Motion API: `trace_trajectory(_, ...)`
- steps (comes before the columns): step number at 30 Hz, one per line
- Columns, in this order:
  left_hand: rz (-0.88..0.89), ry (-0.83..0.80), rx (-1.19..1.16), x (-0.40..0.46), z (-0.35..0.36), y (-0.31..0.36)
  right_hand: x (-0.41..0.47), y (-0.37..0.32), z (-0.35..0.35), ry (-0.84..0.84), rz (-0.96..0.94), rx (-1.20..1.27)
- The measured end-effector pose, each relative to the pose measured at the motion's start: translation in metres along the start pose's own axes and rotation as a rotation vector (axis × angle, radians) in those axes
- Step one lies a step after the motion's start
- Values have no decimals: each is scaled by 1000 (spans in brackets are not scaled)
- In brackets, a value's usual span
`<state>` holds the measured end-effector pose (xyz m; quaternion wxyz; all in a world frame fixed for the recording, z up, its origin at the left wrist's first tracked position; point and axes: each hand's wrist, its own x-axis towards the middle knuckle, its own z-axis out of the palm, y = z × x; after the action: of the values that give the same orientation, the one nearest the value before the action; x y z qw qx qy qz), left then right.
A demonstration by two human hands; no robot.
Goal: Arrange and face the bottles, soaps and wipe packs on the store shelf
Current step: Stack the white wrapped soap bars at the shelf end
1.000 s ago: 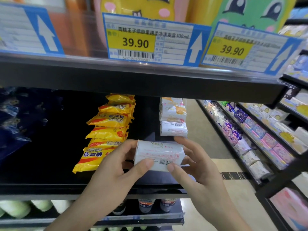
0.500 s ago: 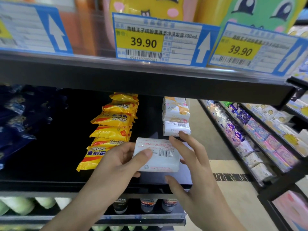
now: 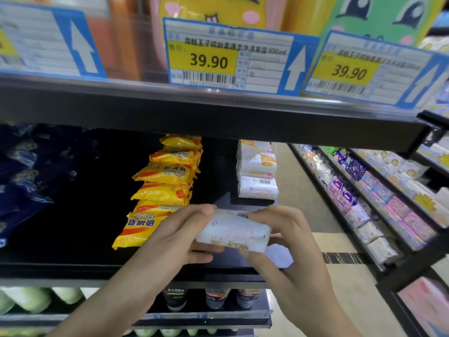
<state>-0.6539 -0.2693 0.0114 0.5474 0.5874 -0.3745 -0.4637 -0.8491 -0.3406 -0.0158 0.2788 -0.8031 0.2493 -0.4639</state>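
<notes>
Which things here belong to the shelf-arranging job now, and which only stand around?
In the job:
- white soap bar, held by left hand and right hand
- stack of white soaps
- yellow sulfur soaps

Just around:
- price tags
- packs on the far aisle shelves
- bottles below

White soap bar (image 3: 233, 233) flipped since earlier: barcode now at far edge, printing upside down; both hands grip ends.

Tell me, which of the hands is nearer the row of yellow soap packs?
Left. The left hand lies right against the front yellow soap pack, while the right hand grips the far end of the white soap bar.
</notes>
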Motion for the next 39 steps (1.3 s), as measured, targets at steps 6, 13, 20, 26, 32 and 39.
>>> trace_trajectory(6, 201, -41, 262, -6, -4, -6, 2, 1, 2, 11, 190, 141)
trace_trajectory(13, 396, -27, 554, -3, -8, 0, 1, 5, 3, -49, 294, 214)
trace_trajectory(20, 319, 32, 804, 11, -13, -1, 20, 22, -13, -17, 391, 160)
trace_trajectory(26, 205, 3, 996, 27, -6, 9, 68, 58, -24, -151, 308, -450)
trace_trajectory(32, 160, -31, 1285, 37, 7, 16, 100, 79, -13, -409, 306, -791)
trace_trajectory(39, 290, 53, 1608, 48, 15, 4, 100, 88, -9, -441, 318, -848)
